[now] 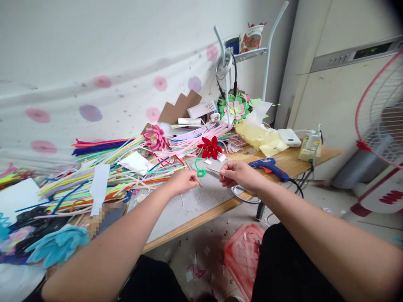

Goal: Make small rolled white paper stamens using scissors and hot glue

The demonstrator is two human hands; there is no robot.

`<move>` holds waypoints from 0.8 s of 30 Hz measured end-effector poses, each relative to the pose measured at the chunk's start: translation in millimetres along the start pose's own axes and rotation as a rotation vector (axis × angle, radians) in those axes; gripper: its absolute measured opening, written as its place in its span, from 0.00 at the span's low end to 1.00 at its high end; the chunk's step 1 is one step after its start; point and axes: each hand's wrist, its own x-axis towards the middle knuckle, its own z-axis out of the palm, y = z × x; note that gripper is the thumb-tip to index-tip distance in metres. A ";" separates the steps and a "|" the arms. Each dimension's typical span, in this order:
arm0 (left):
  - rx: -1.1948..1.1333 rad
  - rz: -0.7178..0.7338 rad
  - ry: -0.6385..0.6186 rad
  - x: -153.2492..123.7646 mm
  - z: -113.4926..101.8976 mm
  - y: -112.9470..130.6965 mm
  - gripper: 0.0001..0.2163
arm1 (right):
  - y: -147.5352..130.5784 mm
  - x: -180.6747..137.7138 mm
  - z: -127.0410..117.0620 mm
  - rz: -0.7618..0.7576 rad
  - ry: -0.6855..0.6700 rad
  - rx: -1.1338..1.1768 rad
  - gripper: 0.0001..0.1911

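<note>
Scraps of paper litter the floor nearest the viewer, beside a pink plastic basket [242, 251] lying by the person's knees. Above it, both forearms reach to the table's near edge [201, 220], where a grey cutting mat [195, 203] lies.

The left hand [185, 181] is curled closed, fingertips pinching what looks like a thin stick [199, 182]; it is too small to be sure of the material. The right hand [236, 174], just to the right, pinches a small grey strip [215, 168] between thumb and forefinger. The two pieces are held close together low over the mat, nearly meeting, so the work in hand seems to be joining or wrapping the strip onto the stick. That would call for a firm pinch on both sides and fine alignment of the tips.

Just beyond the hands lies a green curl of pipe cleaner [199, 170], and to the right a blue glue gun [269, 167] rests on the wood within reach. Farther back sit a red flower [210, 147], a pink flower [155, 137] and a broad heap of coloured pipe cleaners [103, 167] spreading left. At the far right stand a metal rack [267, 63] and a pink fan [380, 121].
</note>
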 end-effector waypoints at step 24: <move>-0.560 -0.202 0.230 -119.4 45.7 39.1 0.05 | 13.7 -29.8 59.4 0.101 -0.413 -0.045 0.18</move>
